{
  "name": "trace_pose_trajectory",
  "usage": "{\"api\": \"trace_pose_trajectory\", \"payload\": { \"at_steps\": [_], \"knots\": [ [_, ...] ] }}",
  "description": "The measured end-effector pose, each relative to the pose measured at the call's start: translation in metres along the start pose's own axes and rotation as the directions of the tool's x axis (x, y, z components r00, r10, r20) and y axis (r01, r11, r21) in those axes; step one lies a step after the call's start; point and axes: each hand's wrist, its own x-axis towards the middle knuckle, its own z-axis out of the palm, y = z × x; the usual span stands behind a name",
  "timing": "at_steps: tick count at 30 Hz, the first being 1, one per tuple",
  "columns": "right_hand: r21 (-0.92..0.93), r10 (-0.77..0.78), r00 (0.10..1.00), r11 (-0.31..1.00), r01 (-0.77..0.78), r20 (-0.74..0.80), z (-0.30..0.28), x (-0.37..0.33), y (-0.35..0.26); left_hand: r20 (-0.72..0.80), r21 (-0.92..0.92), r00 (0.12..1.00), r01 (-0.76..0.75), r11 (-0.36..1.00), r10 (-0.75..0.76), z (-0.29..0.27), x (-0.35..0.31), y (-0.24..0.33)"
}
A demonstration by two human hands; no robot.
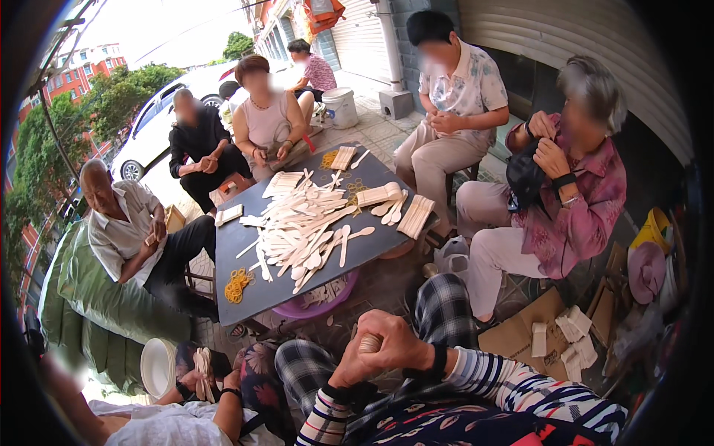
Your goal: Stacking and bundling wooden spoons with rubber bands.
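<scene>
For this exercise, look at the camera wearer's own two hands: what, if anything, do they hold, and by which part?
The hands are clasped together around a small bundle of wooden sticks; only its end shows out of the grip. Which hand lies on top cannot be told.

Pale wooden bundle [370, 343], end-on, in fist
</scene>
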Motion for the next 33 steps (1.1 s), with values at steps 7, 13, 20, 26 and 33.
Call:
{"api": "trace_pose_trajectory", "payload": {
  "at_steps": [7, 13, 20, 26, 33],
  "knots": [
    [-0.004, 0.054, 0.997, 0.999, -0.053, 0.055, 0.0, -0.005, 0.003, -0.007, -0.037, 1.0, -0.009, 0.999, 0.009, 0.01, -0.004, -0.014],
    [-0.042, 0.183, 0.98, 0.983, -0.18, 0.083, 0.001, -0.008, 0.008, 0.019, -0.34, 0.995, 0.102, 0.935, -0.101, 0.018, -0.002, -0.038],
    [-0.134, 0.283, 0.952, 0.954, -0.267, 0.12, 0.001, -0.01, 0.012, -0.152, -0.307, 0.988, -0.035, 0.951, -0.013, 0.029, 0.001, -0.054],
    [-0.128, 0.287, 0.952, 0.953, -0.274, 0.102, 0.002, -0.01, 0.01, -0.08, -0.143, 0.986, -0.157, 0.977, 0.147, 0.03, 0.0, -0.027],
    [-0.13, 0.28, 0.953, 0.955, -0.265, 0.112, 0.003, -0.01, 0.01, -0.023, -0.34, 0.998, -0.056, 0.939, 0.051, 0.031, -0.005, -0.004]
  ]
}}
